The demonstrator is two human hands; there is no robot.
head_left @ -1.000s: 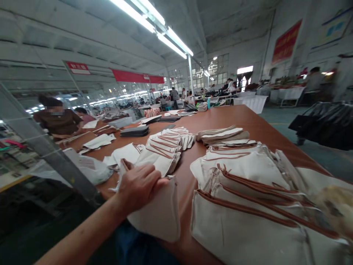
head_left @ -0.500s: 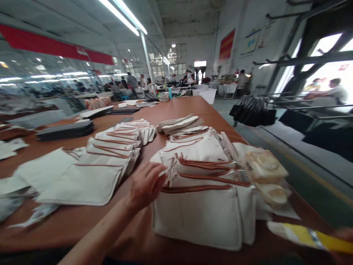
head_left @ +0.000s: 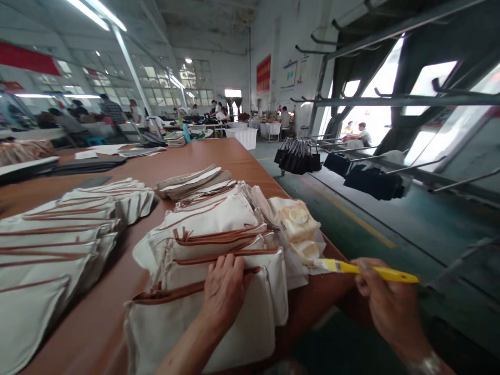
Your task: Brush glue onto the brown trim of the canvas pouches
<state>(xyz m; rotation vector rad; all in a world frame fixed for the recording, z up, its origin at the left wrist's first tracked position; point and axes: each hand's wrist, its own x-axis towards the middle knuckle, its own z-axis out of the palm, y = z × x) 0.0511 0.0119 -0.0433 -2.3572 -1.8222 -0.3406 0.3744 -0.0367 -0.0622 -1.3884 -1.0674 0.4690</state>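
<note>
Fingers of my left hand [head_left: 224, 289] curl over the brown-trimmed top edge of the front cream fabric pouch [head_left: 195, 328]. That pouch leans at the near end of a row of similar pouches [head_left: 219, 213]; my fingertips are hidden in its opening. My right hand [head_left: 385, 297] grips a paintbrush [head_left: 385, 273] by its yellow handle, beyond the table's right edge. The brush points left, its pale bristles by a crusted, yellowish-white container [head_left: 299, 221], perhaps of glue, on a white sheet. Whether the bristles touch it, I cannot tell.
A second row of cream pouches [head_left: 58, 245] fills the left of the brown table [head_left: 219, 151]. Dark flat pieces [head_left: 89, 165] lie farther back. Right of the table stands a metal rack [head_left: 363, 101], with black bags [head_left: 299, 156] hanging nearby. Several people work in the background.
My view has swung right. My left hand has moved from the pouches' left side onto the front pouch's top edge, which now tilts forward. The brush has come to the crusted container.
</note>
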